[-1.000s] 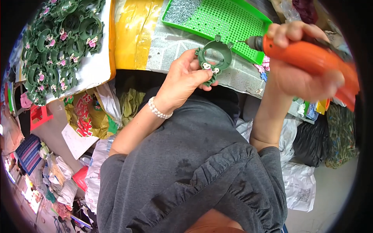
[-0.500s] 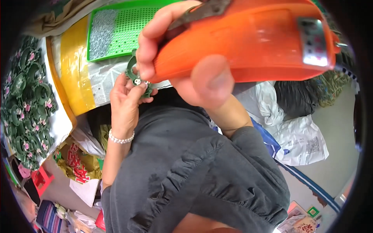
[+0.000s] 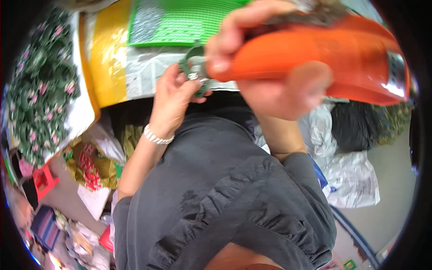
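My left hand (image 3: 175, 92) is closed on a green plastic ring-shaped piece (image 3: 185, 64), pinching it between thumb and fingers. A small pale bit (image 3: 193, 76) shows beside the thumb tip. My right hand (image 3: 288, 92) wraps round an orange corded hand tool that looks like a glue gun (image 3: 346, 58). Its narrow end points left and meets or nearly meets the green piece; whether they touch I cannot tell. A silvery label sits near its rear. Motion blurs the tool and my right hand.
Beyond my hands lies a green perforated tray (image 3: 189, 22) with silvery bits at its left end. Many green pieces with pink flowers (image 3: 42, 90) cover a white surface at the left. Plastic bags (image 3: 351, 175) lie at the right; a red stool-like object (image 3: 44, 181) stands lower left.
Both hands, the green piece and the orange tool appear farther right in the picture. The whole view has shifted too, with the tray higher and farther right. Both grips stay closed.
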Tool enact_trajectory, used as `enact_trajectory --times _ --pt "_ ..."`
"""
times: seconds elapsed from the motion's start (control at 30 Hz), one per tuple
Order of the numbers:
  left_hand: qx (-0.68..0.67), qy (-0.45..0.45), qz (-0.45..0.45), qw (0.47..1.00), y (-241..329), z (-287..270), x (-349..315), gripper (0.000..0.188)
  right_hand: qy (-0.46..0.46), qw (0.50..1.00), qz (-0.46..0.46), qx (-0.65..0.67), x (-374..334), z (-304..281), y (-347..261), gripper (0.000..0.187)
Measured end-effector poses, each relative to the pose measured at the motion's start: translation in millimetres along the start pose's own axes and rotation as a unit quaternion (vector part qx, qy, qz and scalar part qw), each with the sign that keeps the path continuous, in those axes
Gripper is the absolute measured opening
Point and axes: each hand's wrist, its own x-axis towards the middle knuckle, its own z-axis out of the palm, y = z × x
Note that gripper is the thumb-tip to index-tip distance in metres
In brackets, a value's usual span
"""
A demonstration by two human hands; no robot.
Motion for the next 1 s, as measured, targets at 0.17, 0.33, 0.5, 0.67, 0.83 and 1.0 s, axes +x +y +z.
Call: enact_trajectory --times 0.17,0.33,0.5,0.67,0.83,1.0 --pt "0.002 -0.032 -0.010 0.999 -3 -1 3 0.031 -0.025 0.994 -0.090 0.054 2 -11 6 0.085" --pt "0.008 -0.028 -0.008 1.000 -1 -5 0 0.035 -0.160 0.976 -0.137 -0.050 19 -22 7 0.082" --pt "-0.004 -0.016 -0.001 1.000 2 -8 -2 0.035 -0.066 0.988 -0.077 -0.115 11 -11 17 0.080" --pt "-0.005 -0.015 -0.007 1.000 5 -7 -3 0.033 -0.082 0.989 -0.126 -0.014 13 -16 30 0.075" --pt "0.001 -0.014 0.004 1.000 5 -5 -3 0.030 -0.051 0.993 -0.105 0.017 11 -14 34 0.074" --pt "-0.003 -0.014 0.013 1.000 4 -6 -4 0.029 -0.046 0.993 -0.107 0.008 10 -13 39 0.074"
